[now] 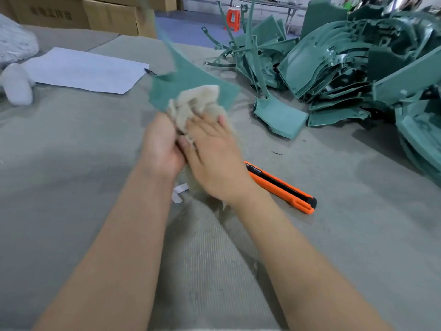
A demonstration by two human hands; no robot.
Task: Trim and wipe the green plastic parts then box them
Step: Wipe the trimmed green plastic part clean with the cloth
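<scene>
A green plastic part is held up over the table's middle, blurred by motion, its thin arm rising toward the top edge. My left hand grips its lower edge. My right hand presses a crumpled beige cloth against the part's face; the fingers look fairly straight, and the cloth's tail hangs below the palm. A big heap of green parts lies at the right. An orange utility knife lies on the table just right of my right wrist.
The table is covered in grey felt. A white sheet with a small blade at its edge lies at the back left, beside white foam wrap. Cardboard boxes stand behind. A red stool stands far back.
</scene>
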